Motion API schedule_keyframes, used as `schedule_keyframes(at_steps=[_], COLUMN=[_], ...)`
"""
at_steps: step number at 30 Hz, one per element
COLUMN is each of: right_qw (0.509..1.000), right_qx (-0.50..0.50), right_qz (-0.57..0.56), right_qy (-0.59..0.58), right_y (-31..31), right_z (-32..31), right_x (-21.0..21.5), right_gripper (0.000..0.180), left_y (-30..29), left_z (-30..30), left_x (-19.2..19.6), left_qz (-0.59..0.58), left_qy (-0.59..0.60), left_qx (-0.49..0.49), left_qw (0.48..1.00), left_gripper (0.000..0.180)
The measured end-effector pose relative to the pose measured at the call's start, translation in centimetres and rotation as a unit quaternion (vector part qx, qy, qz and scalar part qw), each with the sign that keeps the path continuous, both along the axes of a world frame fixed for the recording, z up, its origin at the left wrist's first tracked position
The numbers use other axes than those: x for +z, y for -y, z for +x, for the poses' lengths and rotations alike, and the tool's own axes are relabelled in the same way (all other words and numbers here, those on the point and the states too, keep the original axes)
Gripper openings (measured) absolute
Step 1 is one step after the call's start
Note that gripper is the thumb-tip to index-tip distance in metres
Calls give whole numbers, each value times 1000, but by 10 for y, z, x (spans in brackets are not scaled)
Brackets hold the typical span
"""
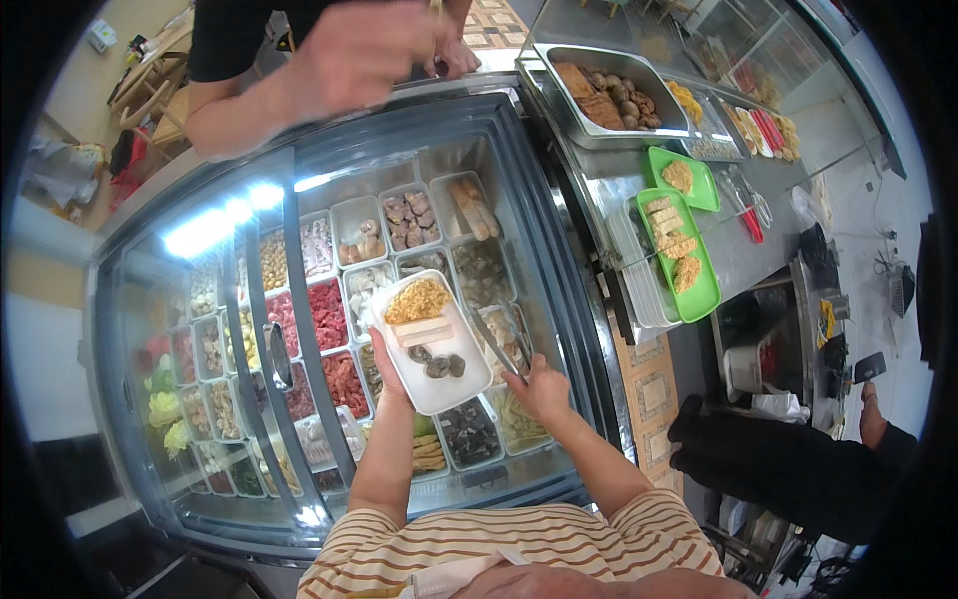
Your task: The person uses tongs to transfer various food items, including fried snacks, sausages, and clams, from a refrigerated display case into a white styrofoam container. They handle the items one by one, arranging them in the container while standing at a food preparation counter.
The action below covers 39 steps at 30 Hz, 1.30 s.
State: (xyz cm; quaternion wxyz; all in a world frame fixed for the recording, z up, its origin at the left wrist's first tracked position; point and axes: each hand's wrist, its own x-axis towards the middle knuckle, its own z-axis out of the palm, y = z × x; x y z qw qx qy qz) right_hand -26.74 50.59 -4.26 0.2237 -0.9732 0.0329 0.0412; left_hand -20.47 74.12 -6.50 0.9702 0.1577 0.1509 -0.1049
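Holds a white tray (471, 379) in the left hand (387, 374), by its left edge, up over the cold case (571, 299). Fingers bent around that edge, partly out of sight below. Cannot tell the shape of the hidden fingers. On the tray, from far to near: a yellow noodle cake (417, 299), some pale flat pieces (426, 331), and a few dark round bits (439, 365).

Grips metal tongs (496, 345) in the right hand (542, 389), with fingers wrapped around the near end. Tong arms spread a little apart, pointing away from the body, just beside the tray's right side. Cannot tell if touching the tray.

Down in the case, rows of tubs of food: red meat (327, 311), black pieces (469, 431), long brown rolls (472, 208).

Across the case, another person's blurry hand (359, 50). To the right, on the metal counter, a big pan (589, 137) of brown food, then green trays (707, 285) with more noodle cakes, close to a stack of clear white boxes (639, 290). Past those, tongs with red handles (751, 225). Farther right, another person's dark sleeve (895, 446).
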Motion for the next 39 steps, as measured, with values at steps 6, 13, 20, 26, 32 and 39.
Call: schedule_keyframes(at_steps=[6, 13, 20, 26, 32, 39], right_qw=[1000, 998, 999, 999, 995, 994], right_qx=[-11, -9, -8, -17, 37, 77], right_qz=[-4, -1, 15, 21, 88, 78], right_qy=[-24, -69, -48, -21, -4, 8], right_y=[11, 11, 11, 22, 24, 15], right_z=[-25, -43, -51, -72, -79, -60], right_x=[14, 24, 26, 28, 64, 81], right_gripper=[57, 55, 51, 43, 41, 48], left_y=[4, 6, 6, 3, -4, -5], left_z=[-5, -15, -23, -27, -16, -11], left_x=[11, 29, 40, 34, 30, 36], left_qz=[31, -11, 4, 4, -30, -50], left_qy=[3, -3, 12, 5, 61, 6], left_qx=[4, -12, -8, -15, -49, -1], left_qw=[1000, 1000, 1000, 1000, 996, 999], left_gripper=[81, 82, 82, 81, 82, 85])
